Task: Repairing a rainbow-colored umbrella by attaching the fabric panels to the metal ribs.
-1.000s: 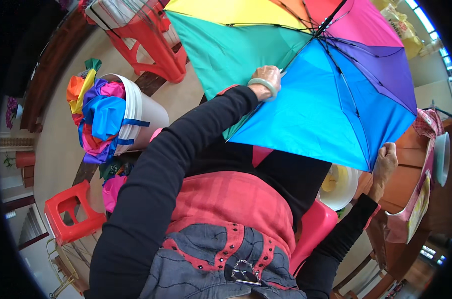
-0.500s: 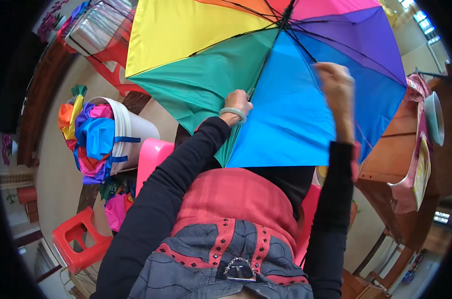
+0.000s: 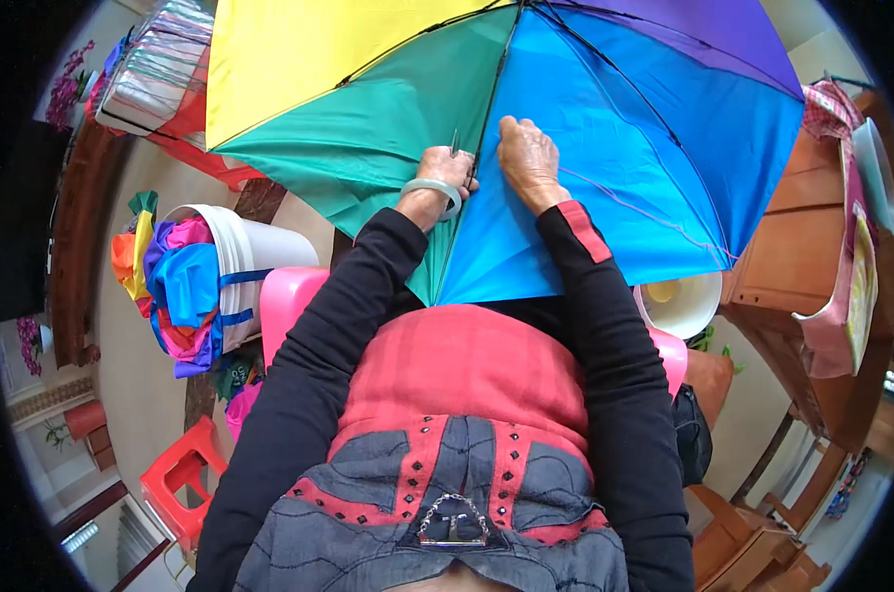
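An opened umbrella (image 3: 614, 207) with rainbow panels spreads before me, its inner side and dark ribs facing me. My left hand (image 3: 441, 180) is closed on a dark rib (image 3: 496, 84) and the cloth at the seam between the green and blue panels. A thin pointed metal piece (image 3: 455, 141) sticks up from that hand; its lower part is hidden. Just right of the rib, my right hand (image 3: 530, 163) is closed in a pinch over the blue panel. What its fingertips hold is hidden. From beside it a pinkish thread (image 3: 644, 210) trails across the blue cloth to the right edge.
At left, a white bucket (image 3: 274, 242) overflows with bundled colourful cloth (image 3: 185, 281). A red stool (image 3: 176, 479) stands below it. A pink chair (image 3: 287, 301) is around me. On the right are a pale basin (image 3: 685, 306) and a wooden cabinet (image 3: 787, 247).
My right hand has come left and slightly down, from over the right of the blue panel to beside the left hand. The umbrella appears higher and further left in view.
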Action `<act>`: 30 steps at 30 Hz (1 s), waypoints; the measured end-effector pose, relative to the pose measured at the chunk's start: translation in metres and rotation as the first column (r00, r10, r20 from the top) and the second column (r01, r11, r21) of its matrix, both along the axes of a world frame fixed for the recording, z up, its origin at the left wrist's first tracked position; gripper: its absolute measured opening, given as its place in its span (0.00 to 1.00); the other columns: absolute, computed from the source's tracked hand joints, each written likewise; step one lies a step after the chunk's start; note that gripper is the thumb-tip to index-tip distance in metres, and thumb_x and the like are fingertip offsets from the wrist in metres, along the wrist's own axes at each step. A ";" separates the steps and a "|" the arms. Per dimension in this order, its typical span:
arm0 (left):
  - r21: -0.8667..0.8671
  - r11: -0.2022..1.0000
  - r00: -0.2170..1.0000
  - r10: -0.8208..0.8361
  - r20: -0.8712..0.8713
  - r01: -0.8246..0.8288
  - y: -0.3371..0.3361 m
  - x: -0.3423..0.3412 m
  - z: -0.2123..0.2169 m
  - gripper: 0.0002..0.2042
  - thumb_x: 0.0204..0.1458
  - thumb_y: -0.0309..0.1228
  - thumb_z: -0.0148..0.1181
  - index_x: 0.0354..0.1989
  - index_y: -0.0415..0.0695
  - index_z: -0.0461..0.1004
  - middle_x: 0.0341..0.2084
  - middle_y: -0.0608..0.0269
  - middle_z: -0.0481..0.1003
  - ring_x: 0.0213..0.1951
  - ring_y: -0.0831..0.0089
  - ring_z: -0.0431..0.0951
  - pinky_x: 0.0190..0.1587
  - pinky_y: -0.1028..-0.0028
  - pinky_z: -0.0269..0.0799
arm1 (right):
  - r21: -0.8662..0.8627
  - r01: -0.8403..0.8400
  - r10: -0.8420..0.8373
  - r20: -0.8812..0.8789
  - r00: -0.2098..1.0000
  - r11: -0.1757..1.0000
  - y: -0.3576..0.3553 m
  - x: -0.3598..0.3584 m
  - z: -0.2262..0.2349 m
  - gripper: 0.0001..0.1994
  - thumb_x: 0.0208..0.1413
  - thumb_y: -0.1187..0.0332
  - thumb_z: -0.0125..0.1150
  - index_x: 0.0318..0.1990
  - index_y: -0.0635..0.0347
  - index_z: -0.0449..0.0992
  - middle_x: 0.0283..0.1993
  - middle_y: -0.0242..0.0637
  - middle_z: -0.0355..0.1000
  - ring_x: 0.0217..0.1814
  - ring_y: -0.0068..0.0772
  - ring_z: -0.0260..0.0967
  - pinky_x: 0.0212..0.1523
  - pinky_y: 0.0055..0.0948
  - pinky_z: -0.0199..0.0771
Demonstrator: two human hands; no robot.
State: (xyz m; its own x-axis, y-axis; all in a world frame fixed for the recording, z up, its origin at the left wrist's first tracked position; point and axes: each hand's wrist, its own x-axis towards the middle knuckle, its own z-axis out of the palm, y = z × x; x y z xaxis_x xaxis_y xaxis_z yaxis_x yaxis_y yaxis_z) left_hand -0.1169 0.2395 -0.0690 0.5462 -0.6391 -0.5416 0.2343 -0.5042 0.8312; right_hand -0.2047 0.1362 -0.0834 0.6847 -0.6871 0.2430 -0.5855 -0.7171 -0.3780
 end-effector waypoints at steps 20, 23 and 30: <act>-0.069 0.996 0.998 0.062 -0.026 -0.063 0.000 0.004 -0.008 0.09 0.50 0.29 0.53 0.20 0.38 0.67 0.13 0.63 0.68 0.15 0.76 0.69 0.15 0.80 0.60 | 0.217 -0.184 0.175 0.060 0.983 0.959 0.012 -0.004 -0.002 0.07 0.44 0.71 0.48 0.27 0.60 0.73 0.29 0.50 0.71 0.35 0.52 0.69 0.35 0.45 0.69; -0.110 0.988 0.992 0.106 -0.068 -0.113 -0.002 0.001 -0.007 0.09 0.50 0.29 0.53 0.21 0.38 0.67 0.13 0.62 0.68 0.14 0.76 0.69 0.15 0.79 0.61 | 0.245 -0.158 0.141 0.085 0.986 0.957 0.013 -0.004 -0.001 0.07 0.43 0.72 0.48 0.26 0.60 0.74 0.29 0.49 0.71 0.35 0.52 0.69 0.35 0.45 0.69; -0.139 0.953 0.963 0.267 -0.037 -0.270 -0.006 -0.009 -0.015 0.08 0.50 0.28 0.49 0.24 0.35 0.66 0.15 0.60 0.69 0.14 0.74 0.70 0.13 0.79 0.62 | 0.270 -0.185 0.163 0.103 0.981 0.945 0.006 -0.006 -0.004 0.07 0.42 0.72 0.50 0.26 0.58 0.76 0.29 0.47 0.72 0.34 0.50 0.70 0.37 0.43 0.70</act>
